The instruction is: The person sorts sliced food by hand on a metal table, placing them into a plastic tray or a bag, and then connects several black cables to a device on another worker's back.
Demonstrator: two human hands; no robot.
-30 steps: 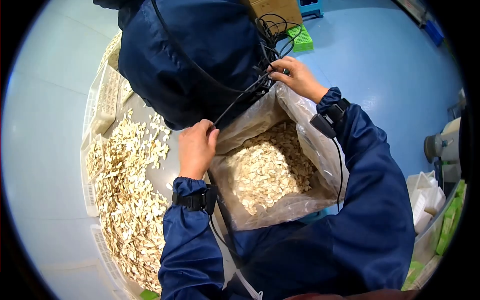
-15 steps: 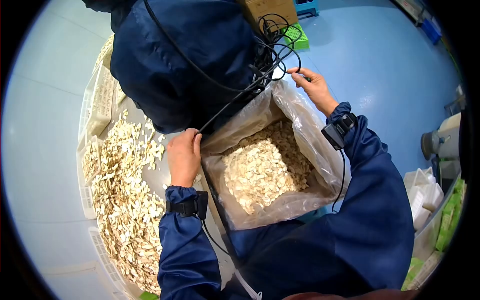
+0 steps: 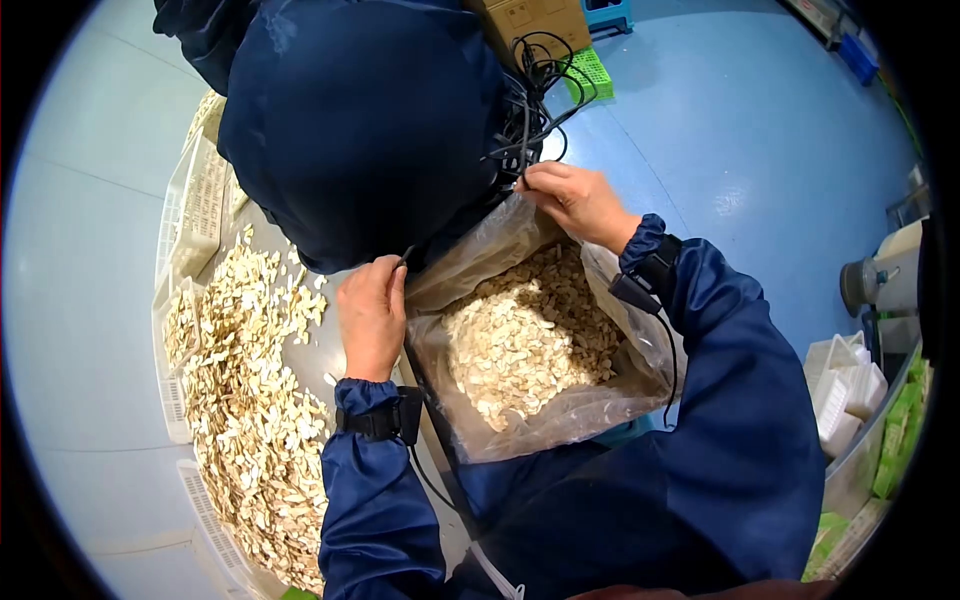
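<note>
My left hand (image 3: 370,318) is closed in a pinch at the bag's left corner, a short bit of black cable (image 3: 405,257) showing at its fingertips. My right hand (image 3: 582,203) pinches the black cables (image 3: 530,135) by the bag's far rim. Between the hands stands an open clear plastic bag (image 3: 570,428), lining a container and partly filled with pale dried slices (image 3: 510,340). The cables hang in a tangled bundle at the side of another person in dark blue clothing (image 3: 360,130), who bends close in front of me.
On my left, a metal table (image 3: 310,355) bears a large heap of similar slices (image 3: 250,400), with white plastic baskets (image 3: 200,200) along its far side. A cardboard box (image 3: 540,22) and a green crate (image 3: 590,75) stand beyond. White containers (image 3: 845,385) are at the right.
My right hand has moved left and slightly down, drawing the cable loops in toward the bundle. The cable stretched across the person's back has dropped from view there. My left hand stays nearly still.
</note>
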